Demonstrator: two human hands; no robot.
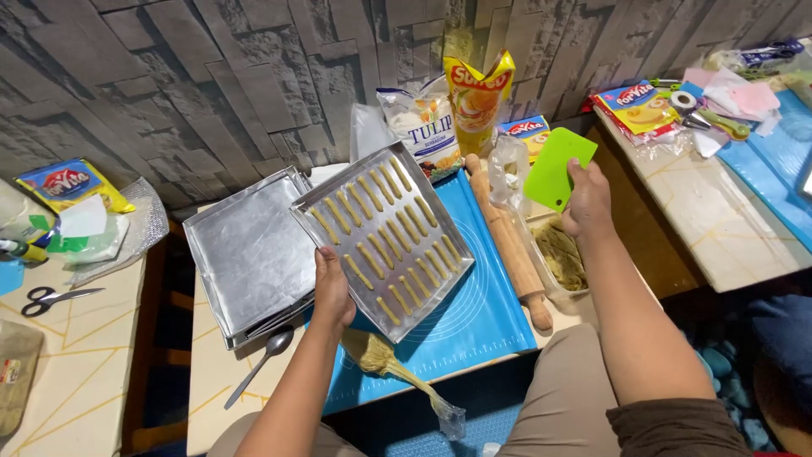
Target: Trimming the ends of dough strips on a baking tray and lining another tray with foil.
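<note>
Left hand: the left hand [331, 288] grips the near-left edge of a square shiny metal baking tray [385, 237], fingers curled over the rim and thumb on top, holding it tilted above the blue silicone mat [474, 322].
Tray contents: rows of pale yellow dough sticks [385, 228] lie across the tray in neat lines.
Right hand: the right hand [585, 203] is raised to the right of the tray, fingers closed around the lower edge of a bright green plastic dough scraper [556, 167], which stands upright.
Left of the tray: a stack of empty square metal trays [245, 254] sits on the low table, just beside the held tray, partly beneath its left corner.
Near edge: a metal spoon [262, 360] lies on the table near the left wrist; a clear piping bag with yellowish dough [397, 368] lies on the mat below the held tray.
Right of the mat: a wooden rolling pin [507, 241] lies along the mat's right edge, and a clear container of yellow dough strands [558, 254] sits under the right hand.
Far side: a yellow pouch [478, 93] and a white flour bag [423, 123] stand against the grey stone-pattern wall.
Far left: black-handled scissors [51, 298] lie on a side table.
</note>
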